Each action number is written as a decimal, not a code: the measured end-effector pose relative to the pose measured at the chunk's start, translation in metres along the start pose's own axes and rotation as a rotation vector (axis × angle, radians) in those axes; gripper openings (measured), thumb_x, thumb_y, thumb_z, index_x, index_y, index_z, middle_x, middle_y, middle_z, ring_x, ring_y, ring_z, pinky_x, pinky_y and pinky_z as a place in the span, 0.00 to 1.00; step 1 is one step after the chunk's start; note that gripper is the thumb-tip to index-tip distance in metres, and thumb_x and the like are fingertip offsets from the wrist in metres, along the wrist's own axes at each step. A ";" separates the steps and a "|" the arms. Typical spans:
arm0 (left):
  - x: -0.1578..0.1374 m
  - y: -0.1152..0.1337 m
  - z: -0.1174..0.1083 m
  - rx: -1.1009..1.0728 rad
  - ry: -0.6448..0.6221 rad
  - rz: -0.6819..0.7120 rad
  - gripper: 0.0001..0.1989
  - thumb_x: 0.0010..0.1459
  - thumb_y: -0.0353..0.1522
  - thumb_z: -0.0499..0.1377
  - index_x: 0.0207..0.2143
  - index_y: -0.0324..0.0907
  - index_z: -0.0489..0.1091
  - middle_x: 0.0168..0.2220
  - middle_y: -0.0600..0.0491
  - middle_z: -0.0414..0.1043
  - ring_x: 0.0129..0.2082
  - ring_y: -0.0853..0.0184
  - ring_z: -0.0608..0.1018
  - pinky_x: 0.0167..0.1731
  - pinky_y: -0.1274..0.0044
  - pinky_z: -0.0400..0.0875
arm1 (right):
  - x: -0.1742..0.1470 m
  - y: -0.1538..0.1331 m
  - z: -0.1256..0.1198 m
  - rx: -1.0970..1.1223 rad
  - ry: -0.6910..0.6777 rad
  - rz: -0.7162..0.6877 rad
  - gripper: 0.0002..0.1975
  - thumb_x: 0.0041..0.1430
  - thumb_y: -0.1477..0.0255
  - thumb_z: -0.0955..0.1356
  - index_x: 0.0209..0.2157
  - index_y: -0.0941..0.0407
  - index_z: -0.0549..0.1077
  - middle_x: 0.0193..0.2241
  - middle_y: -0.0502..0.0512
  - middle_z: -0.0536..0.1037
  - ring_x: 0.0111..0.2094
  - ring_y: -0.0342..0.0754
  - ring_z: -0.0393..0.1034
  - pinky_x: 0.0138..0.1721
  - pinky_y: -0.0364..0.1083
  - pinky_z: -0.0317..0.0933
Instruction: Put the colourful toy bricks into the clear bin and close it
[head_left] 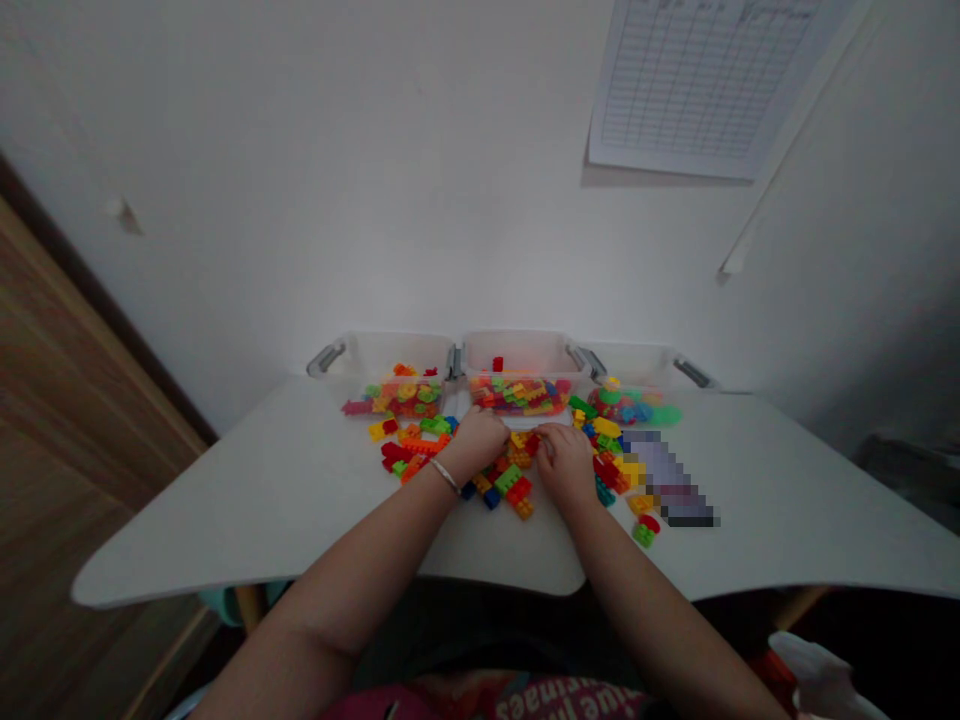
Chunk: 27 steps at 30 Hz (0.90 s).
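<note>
Colourful toy building bricks (pixel 513 484) lie in a loose pile on the white table, in front of three clear bins. My left hand (pixel 480 440), with a bangle at the wrist, is in the pile with its fingers curled down; what they hold, if anything, is hidden. Just to the right, my right hand (pixel 566 462) has its thumb and fingers closed at a red brick (pixel 532 444). Orange-yellow bricks (pixel 519 452) lie between the two hands. Below them sits a green brick (pixel 510 480) against red and orange ones.
Bricks fill the lower part of the left bin (pixel 405 395) and the middle bin (pixel 521 392). The right bin (pixel 637 380) holds rounder coloured pieces. A pixelated flat object (pixel 670 480) lies right of the pile. Behind stands a wall with a printed sheet (pixel 697 90).
</note>
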<state>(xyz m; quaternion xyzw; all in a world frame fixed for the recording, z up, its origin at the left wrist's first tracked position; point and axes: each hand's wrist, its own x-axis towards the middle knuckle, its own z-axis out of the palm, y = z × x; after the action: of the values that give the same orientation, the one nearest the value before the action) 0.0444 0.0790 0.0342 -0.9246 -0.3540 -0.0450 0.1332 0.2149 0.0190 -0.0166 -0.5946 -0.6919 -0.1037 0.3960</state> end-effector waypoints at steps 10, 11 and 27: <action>-0.008 -0.003 -0.002 -0.080 0.035 -0.007 0.07 0.57 0.31 0.63 0.38 0.37 0.75 0.39 0.44 0.78 0.43 0.56 0.78 0.42 0.69 0.68 | 0.000 0.001 0.001 0.020 0.003 -0.004 0.13 0.58 0.77 0.63 0.41 0.55 0.76 0.42 0.57 0.79 0.45 0.54 0.69 0.51 0.52 0.58; -0.009 -0.004 -0.002 -0.097 0.044 -0.013 0.07 0.57 0.31 0.63 0.38 0.38 0.75 0.40 0.45 0.78 0.43 0.57 0.77 0.42 0.69 0.68 | 0.000 0.001 0.001 0.019 0.001 -0.005 0.13 0.58 0.77 0.63 0.41 0.55 0.76 0.42 0.57 0.79 0.45 0.54 0.69 0.51 0.52 0.58; -0.028 -0.017 -0.042 -0.587 0.538 -0.211 0.09 0.58 0.30 0.60 0.42 0.40 0.72 0.35 0.51 0.77 0.36 0.64 0.77 0.43 0.72 0.69 | 0.000 0.001 -0.001 0.068 -0.026 -0.023 0.13 0.60 0.76 0.62 0.40 0.55 0.77 0.39 0.57 0.80 0.44 0.54 0.70 0.50 0.52 0.59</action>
<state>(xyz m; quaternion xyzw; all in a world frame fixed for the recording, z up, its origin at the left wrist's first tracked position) 0.0128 0.0612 0.0734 -0.8371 -0.3717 -0.3977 -0.0539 0.2160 0.0185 -0.0159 -0.5742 -0.7069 -0.0771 0.4058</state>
